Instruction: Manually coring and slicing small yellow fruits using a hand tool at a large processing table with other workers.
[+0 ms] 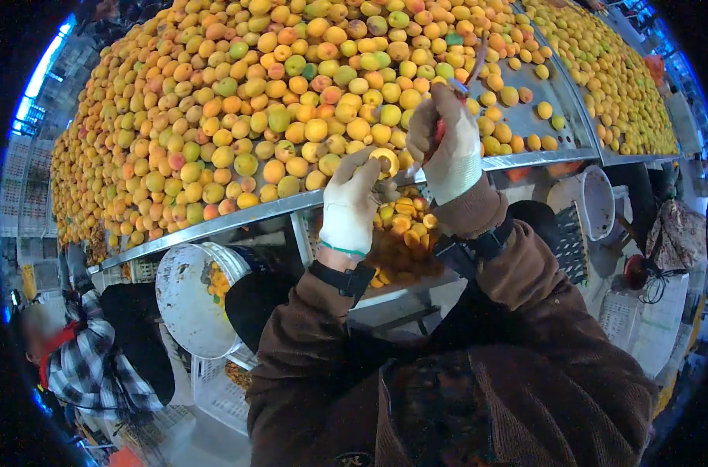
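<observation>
My left hand (351,204), in a white glove with a tan palm, is closed on a cut apricot (386,161) whose hollow orange inside faces up. Close beside it, my right hand (452,144), gloved alike, is wrapped around a small red-handled knife (440,131). The blade is mostly hidden and blurred near the fruit. Both hands are over the metal edge of a sloping table heaped with whole apricots (237,101). Below them, opened apricot halves (404,222) lie in a container between my knees.
A large white bucket (190,300) with some cut fruit stands at left, above a white crate (217,393). At far left sits a person in a checked shirt (97,366). Another white bucket (597,202) is at right. A metal divider (564,70) splits the table.
</observation>
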Motion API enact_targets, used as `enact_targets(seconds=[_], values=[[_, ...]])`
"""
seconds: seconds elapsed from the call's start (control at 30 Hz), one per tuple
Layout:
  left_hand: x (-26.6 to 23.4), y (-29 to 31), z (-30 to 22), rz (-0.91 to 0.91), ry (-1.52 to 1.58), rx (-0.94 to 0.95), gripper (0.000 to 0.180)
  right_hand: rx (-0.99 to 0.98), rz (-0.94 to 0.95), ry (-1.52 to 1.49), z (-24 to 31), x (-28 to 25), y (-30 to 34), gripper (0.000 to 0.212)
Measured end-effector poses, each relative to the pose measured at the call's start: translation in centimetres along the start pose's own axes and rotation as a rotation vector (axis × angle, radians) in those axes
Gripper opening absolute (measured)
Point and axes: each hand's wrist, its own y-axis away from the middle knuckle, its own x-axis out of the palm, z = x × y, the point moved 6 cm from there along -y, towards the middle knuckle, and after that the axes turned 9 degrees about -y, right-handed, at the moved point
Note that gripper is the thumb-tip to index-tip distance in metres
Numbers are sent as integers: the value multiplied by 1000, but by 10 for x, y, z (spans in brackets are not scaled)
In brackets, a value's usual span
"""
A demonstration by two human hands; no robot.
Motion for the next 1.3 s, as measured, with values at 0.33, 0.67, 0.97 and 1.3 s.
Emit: enact_targets(seconds=[0.33,0.67,0.97,1.3], values=[[21,-6,20,59,275,-180,22,-217,-25,151,11,15,9,35],[13,-6,-18,-99,-450,441,29,135,6,-369,-18,2,-17,40],[13,-15,-5,-99,-135,238,25,132,-145,-569,-44,-24,-40,37],[19,-12,8,236,502,-526,27,-475,-204,922,57,-76,-83,26]])
